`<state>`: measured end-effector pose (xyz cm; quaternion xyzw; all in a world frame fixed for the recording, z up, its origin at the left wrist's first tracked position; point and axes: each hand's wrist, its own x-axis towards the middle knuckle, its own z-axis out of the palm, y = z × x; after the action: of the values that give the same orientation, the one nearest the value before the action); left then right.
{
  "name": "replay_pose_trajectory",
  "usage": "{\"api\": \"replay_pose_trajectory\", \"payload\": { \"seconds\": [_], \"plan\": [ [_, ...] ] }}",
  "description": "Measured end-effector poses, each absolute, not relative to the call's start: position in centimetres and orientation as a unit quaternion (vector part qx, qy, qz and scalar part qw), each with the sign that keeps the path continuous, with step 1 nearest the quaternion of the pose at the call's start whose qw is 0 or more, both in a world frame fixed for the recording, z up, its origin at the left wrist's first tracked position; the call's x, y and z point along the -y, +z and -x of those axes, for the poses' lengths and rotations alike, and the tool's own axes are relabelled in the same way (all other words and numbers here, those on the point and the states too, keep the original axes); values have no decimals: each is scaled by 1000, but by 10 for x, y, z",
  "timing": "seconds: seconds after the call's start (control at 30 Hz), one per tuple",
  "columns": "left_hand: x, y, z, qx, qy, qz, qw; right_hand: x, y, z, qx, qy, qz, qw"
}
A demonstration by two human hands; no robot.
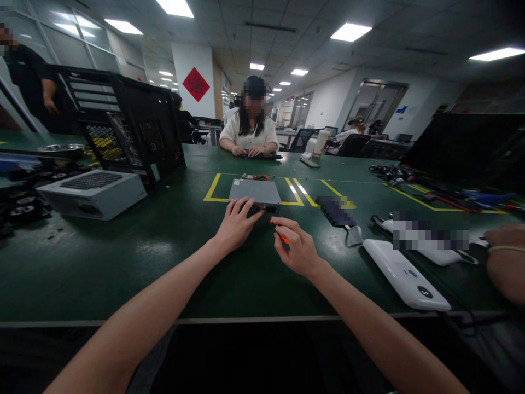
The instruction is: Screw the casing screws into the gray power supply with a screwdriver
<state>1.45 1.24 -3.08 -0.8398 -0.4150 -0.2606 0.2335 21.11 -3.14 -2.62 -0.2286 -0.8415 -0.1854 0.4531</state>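
Observation:
A flat grey computer power supply [254,191] lies on the green table in front of me, with coloured wires [256,177] at its far side. My left hand [237,224] grips its near left edge, fingertips over the top and thumb along the near face. Just to the right, my right hand [299,249] is closed around a slim orange tool [283,236]. The fingers cover most of that tool, so its exact kind does not show. Its visible end is close to the power supply's near right corner, apparently not touching it.
An open black computer case [153,128] and a larger grey power supply [92,191] stand on the left. White power banks [406,273] and a phone [336,212] with cables lie on the right. A person [250,123] sits opposite; another person's hand [508,262] is at far right.

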Motion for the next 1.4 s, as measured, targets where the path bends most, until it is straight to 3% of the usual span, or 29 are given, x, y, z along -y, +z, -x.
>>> {"api": "replay_pose_trajectory", "payload": {
  "seconds": [0.3, 0.5, 0.6, 0.77, 0.87, 0.97, 1.4],
  "plan": [
    [-11, -29, -15, 421, -257, 838, 231, 33, -21, -218, 822, -209, 214, 485],
    [-12, -31, -10, 411, -258, 848, 214, 32, 1, -278, 596, -381, 289, 645],
    [-10, -28, -6, 399, -275, 852, 199, 28, 5, -297, 516, -410, 347, 668],
    [-6, -17, 7, 435, -335, 829, 107, 26, -1, -275, 580, -281, 338, 686],
    [-9, -17, 17, 437, -262, 860, -13, 27, -5, -261, 597, -191, 356, 694],
    [-12, -22, 24, 405, -188, 893, -64, 27, -8, -260, 597, -128, 374, 698],
    [2, -20, 13, 371, -97, 922, 45, 29, -3, -254, 554, -7, 376, 743]
  ]
}}
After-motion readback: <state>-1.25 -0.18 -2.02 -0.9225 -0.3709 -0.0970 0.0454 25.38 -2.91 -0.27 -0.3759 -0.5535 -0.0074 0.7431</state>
